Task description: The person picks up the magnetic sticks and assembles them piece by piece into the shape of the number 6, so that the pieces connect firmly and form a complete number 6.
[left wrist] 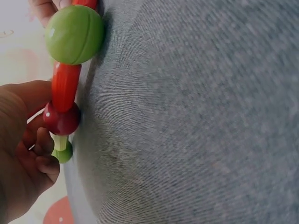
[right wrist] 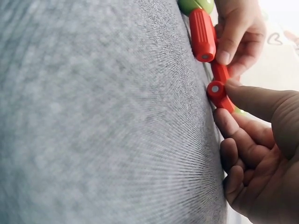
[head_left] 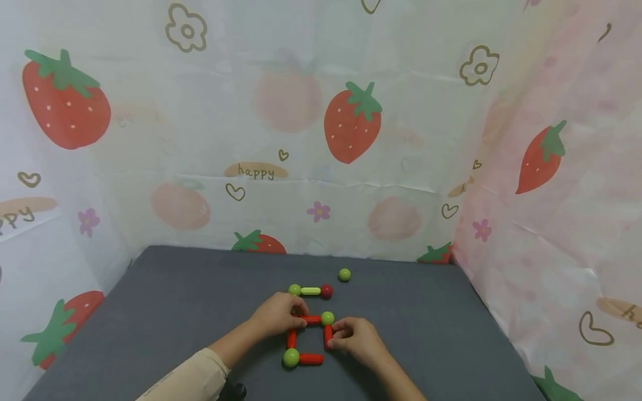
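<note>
Red magnetic rods and balls form a square-like frame on the grey surface. My left hand (head_left: 277, 316) pinches the left end of the far red rod (head_left: 314, 319), beside a dark red ball (left wrist: 61, 119) that the hand hides in the head view. A green ball (head_left: 327, 318) joins that rod to the right-side red rod (head_left: 328, 336). My right hand (head_left: 358, 338) pinches this side rod between thumb and fingers, its grey-tipped end (right wrist: 215, 88) showing. At the near left corner, a green ball (head_left: 291, 357) links the left red rod (head_left: 291, 339) and the near red rod (head_left: 311, 359).
Behind the frame, a light green rod (head_left: 310, 291) lies between a green ball (head_left: 295, 289) and a dark red ball (head_left: 326, 291). Farther back sits a loose green ball (head_left: 344, 274). A strawberry-printed curtain (head_left: 301, 139) borders the grey tabletop (head_left: 200, 289).
</note>
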A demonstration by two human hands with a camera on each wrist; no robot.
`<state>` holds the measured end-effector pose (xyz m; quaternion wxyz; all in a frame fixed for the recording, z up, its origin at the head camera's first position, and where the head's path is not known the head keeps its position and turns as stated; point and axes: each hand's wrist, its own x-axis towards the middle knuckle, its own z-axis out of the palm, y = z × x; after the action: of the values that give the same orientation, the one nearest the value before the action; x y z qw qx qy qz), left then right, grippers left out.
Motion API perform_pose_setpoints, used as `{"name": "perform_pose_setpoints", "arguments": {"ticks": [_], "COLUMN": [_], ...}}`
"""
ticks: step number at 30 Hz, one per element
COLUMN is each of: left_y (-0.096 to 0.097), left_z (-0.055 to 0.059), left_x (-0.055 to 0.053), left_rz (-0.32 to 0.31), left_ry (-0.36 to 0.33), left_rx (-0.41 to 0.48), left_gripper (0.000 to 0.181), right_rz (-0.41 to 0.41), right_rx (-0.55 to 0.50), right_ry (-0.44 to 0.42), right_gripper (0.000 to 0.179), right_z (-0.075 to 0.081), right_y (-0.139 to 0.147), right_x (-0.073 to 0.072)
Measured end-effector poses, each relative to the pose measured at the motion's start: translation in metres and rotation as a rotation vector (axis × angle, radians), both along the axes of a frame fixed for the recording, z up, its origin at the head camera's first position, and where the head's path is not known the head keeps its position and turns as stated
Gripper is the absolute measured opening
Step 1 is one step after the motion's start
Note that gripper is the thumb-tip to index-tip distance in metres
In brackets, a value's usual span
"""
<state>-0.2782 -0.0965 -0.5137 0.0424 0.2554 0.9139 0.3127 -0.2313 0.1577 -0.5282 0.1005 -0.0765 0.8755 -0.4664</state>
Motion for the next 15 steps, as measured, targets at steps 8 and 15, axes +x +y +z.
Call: {"name": "perform_pose_setpoints", "arguments": {"ticks": [8, 15], "left_y": [-0.002, -0.004], "left_z": [0.012, 0.015], "left_x": [0.011, 0.028], "left_rz": [-0.006, -0.053], "left_ry": [0.01, 0.035], "left_rx": [0.008, 0.013], "left_gripper": [0.009, 0.011], "right_rz": [0.002, 0.002], "right_rx": [-0.005, 0.002], "right_ry": [0.009, 0.009], "right_gripper": [0.034, 0.033], "right_z": [0.0, 0.004], "right_y": [-0.001, -0.001], "right_x": [0.001, 0.002]}}
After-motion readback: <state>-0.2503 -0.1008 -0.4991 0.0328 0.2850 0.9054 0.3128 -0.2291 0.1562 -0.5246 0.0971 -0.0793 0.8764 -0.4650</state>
